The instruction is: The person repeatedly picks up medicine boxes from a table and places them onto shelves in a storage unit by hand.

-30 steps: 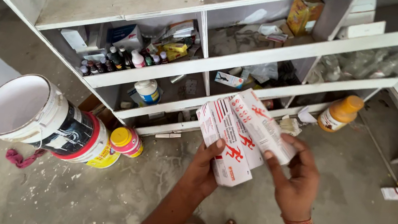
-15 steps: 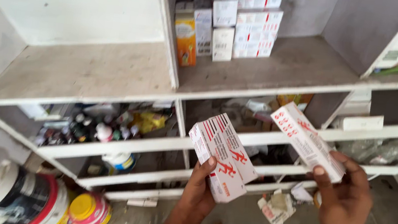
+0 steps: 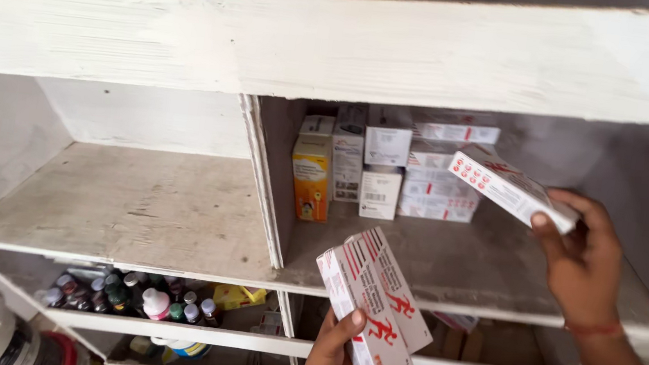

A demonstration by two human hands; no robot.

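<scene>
Head view, the only one: the right hand [image 3: 583,260] grips a single long white-and-red carton [image 3: 509,189] by its near end, fingers closed around it, and holds it level inside the right-hand shelf compartment, just in front of the stack of matching cartons [image 3: 442,168] at the back wall. Half a second earlier that carton was held out in front of the shelf edge, lower down; a second ago both hands held the whole bundle together over the floor. The carton has therefore been separated from the bundle and carried up into the compartment, which suggests shelving is under way, with this carton close to the stack but not yet resting on it. The left hand [image 3: 336,357] is clamped on the remaining white-and-red cartons [image 3: 375,304], tilted, below and in front of the white shelf board [image 3: 484,297], apart from the shelf. A yellow box [image 3: 311,177] stands upright beside the divider [image 3: 262,183]. The left compartment holds nothing visible. Small bottles [image 3: 153,298] crowd the shelf beneath.
</scene>
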